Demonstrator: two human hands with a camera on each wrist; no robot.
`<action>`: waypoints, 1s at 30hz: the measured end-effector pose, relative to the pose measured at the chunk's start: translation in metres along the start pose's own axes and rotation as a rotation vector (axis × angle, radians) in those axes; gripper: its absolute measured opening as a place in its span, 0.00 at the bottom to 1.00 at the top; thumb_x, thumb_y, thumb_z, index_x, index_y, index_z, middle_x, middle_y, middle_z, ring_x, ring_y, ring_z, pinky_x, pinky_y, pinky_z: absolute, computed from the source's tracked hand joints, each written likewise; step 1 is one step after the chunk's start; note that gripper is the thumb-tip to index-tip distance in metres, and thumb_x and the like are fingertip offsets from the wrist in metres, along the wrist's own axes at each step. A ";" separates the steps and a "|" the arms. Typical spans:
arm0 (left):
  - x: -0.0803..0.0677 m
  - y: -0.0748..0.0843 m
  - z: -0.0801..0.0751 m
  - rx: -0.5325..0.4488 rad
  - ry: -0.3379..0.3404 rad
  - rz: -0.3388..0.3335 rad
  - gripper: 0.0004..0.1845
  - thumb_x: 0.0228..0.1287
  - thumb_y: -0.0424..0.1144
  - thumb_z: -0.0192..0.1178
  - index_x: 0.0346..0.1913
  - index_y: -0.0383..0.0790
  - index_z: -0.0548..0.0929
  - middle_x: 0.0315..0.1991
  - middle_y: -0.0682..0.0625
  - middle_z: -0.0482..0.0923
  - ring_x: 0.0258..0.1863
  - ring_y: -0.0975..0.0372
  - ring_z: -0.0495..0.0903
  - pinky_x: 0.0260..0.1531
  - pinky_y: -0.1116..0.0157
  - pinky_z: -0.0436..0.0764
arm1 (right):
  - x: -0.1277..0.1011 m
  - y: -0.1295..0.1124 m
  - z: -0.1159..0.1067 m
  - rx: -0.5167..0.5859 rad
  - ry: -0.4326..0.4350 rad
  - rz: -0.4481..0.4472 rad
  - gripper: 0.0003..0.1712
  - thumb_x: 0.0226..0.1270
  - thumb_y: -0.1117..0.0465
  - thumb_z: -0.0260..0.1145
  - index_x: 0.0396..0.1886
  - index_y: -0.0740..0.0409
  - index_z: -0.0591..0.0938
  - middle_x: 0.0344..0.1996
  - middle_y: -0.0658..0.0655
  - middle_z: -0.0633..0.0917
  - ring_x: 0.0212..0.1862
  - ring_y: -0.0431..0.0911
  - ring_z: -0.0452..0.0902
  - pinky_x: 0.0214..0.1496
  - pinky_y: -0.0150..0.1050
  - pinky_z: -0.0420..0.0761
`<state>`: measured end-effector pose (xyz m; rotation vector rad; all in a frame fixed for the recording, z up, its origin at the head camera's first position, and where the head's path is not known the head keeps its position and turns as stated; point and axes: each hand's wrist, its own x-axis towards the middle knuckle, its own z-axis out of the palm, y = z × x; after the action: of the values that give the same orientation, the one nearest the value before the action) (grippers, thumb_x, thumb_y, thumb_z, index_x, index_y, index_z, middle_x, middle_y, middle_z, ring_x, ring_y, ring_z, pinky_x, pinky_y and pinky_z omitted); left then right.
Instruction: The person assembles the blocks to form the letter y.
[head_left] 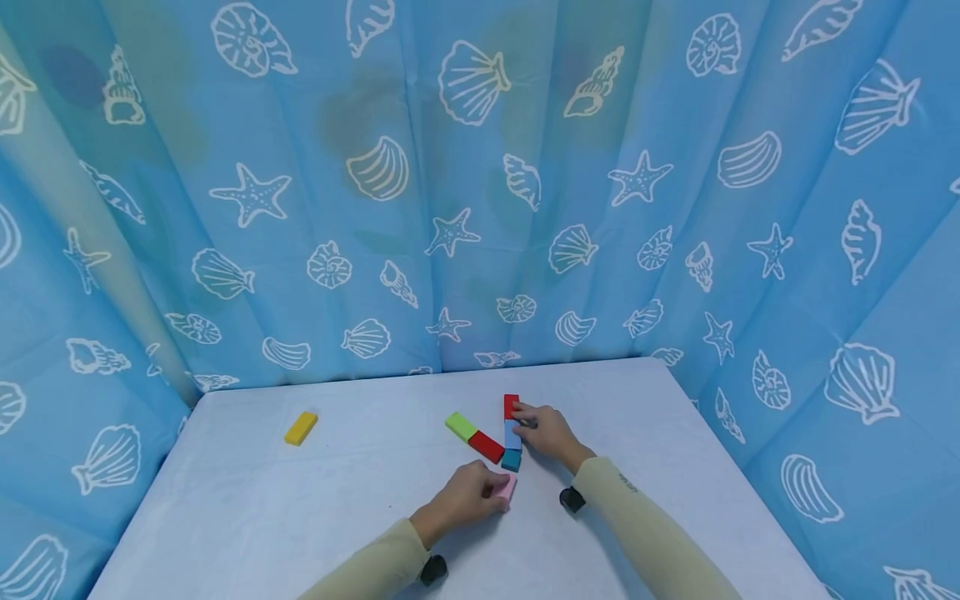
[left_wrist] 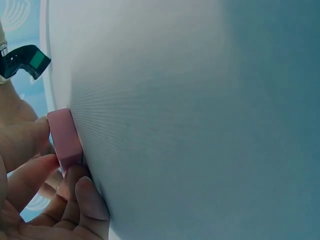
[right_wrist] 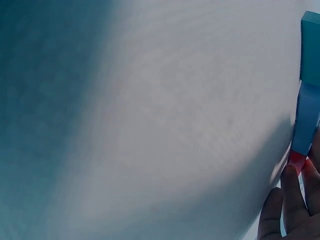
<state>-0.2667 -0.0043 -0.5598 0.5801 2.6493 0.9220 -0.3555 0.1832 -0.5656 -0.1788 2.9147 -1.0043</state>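
Note:
My left hand (head_left: 467,496) pinches a pink block (head_left: 508,490) between thumb and fingers, low over the white table; in the left wrist view the pink block (left_wrist: 65,134) shows at the fingertips. Just beyond it lies a teal block (head_left: 511,460), with a blue block (head_left: 513,435) and a red block (head_left: 511,407) lined up behind. At the far end my right hand (head_left: 551,432) touches the red and blue blocks, fingers fairly straight. The right wrist view shows the fingertips against the red block (right_wrist: 296,161).
Another red block (head_left: 486,447) and a lime green block (head_left: 459,426) form a second line, slanting to the far left from the teal block. A yellow block (head_left: 301,428) lies apart at the left of the table (head_left: 247,508). A blue shell-print curtain (head_left: 465,317) hangs behind.

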 end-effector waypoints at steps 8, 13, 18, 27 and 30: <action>0.004 0.003 0.001 -0.021 0.000 0.001 0.25 0.53 0.47 0.66 0.55 0.45 0.78 0.25 0.58 0.72 0.27 0.66 0.68 0.24 0.72 0.69 | 0.000 0.000 0.000 0.002 0.000 -0.015 0.23 0.60 0.54 0.65 0.57 0.42 0.77 0.62 0.47 0.72 0.66 0.51 0.65 0.62 0.48 0.70; 0.005 0.006 0.000 -0.030 -0.005 -0.014 0.26 0.52 0.46 0.67 0.55 0.46 0.78 0.24 0.57 0.71 0.27 0.66 0.68 0.23 0.72 0.68 | -0.001 0.000 0.000 0.001 0.005 -0.012 0.22 0.60 0.54 0.65 0.56 0.42 0.78 0.62 0.47 0.73 0.65 0.51 0.66 0.61 0.48 0.70; 0.005 0.007 0.000 -0.043 -0.011 -0.021 0.26 0.52 0.46 0.67 0.55 0.46 0.78 0.24 0.58 0.71 0.27 0.66 0.69 0.23 0.72 0.69 | -0.002 -0.001 0.000 0.003 -0.006 -0.011 0.22 0.60 0.55 0.65 0.56 0.42 0.78 0.62 0.47 0.73 0.66 0.52 0.66 0.62 0.50 0.69; 0.008 0.005 0.002 -0.068 -0.001 -0.033 0.26 0.51 0.45 0.68 0.56 0.46 0.78 0.25 0.58 0.74 0.28 0.66 0.70 0.24 0.72 0.72 | 0.000 -0.002 -0.001 -0.006 -0.011 0.005 0.23 0.60 0.54 0.65 0.57 0.41 0.77 0.62 0.46 0.72 0.66 0.51 0.65 0.61 0.49 0.70; 0.008 0.005 0.002 -0.068 -0.001 -0.028 0.26 0.51 0.45 0.68 0.56 0.46 0.77 0.25 0.58 0.74 0.29 0.66 0.70 0.23 0.72 0.72 | 0.000 -0.001 -0.001 -0.006 -0.010 0.010 0.23 0.60 0.54 0.65 0.57 0.40 0.77 0.62 0.46 0.72 0.66 0.51 0.65 0.61 0.50 0.70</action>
<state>-0.2721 0.0042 -0.5591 0.5255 2.6072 0.9984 -0.3554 0.1826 -0.5643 -0.1688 2.9067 -0.9900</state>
